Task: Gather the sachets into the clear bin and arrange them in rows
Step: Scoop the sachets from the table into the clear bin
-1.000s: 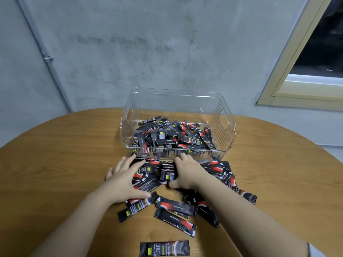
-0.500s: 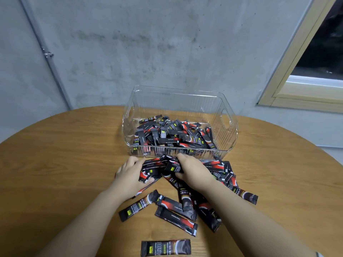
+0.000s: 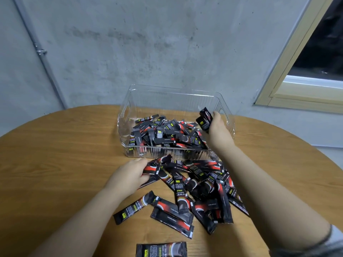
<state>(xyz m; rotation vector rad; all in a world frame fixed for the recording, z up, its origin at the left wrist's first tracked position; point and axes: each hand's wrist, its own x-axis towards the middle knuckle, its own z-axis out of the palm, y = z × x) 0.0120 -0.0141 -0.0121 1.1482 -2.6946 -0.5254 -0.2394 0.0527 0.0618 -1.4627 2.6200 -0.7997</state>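
Observation:
A clear plastic bin (image 3: 130,115) stands at the far side of the round wooden table, with a loose heap of black-and-red sachets (image 3: 163,132) inside it. My right hand (image 3: 217,128) is over the bin's right end, shut on a small bunch of sachets (image 3: 205,118). More sachets lie in a pile on the table (image 3: 200,186) just in front of the bin. My left hand (image 3: 131,175) rests at the pile's left edge, its fingers closed on a few sachets (image 3: 151,169) there.
The wooden table (image 3: 65,154) has bare surface to the left and right of the bin. A single sachet (image 3: 161,249) lies near the bottom edge of the view. A grey concrete wall stands behind, with a window frame (image 3: 289,86) at the right.
My right hand has lifted from the table pile with a bunch of sachets and moved over the bin's right end. My left hand stays at the pile's left edge.

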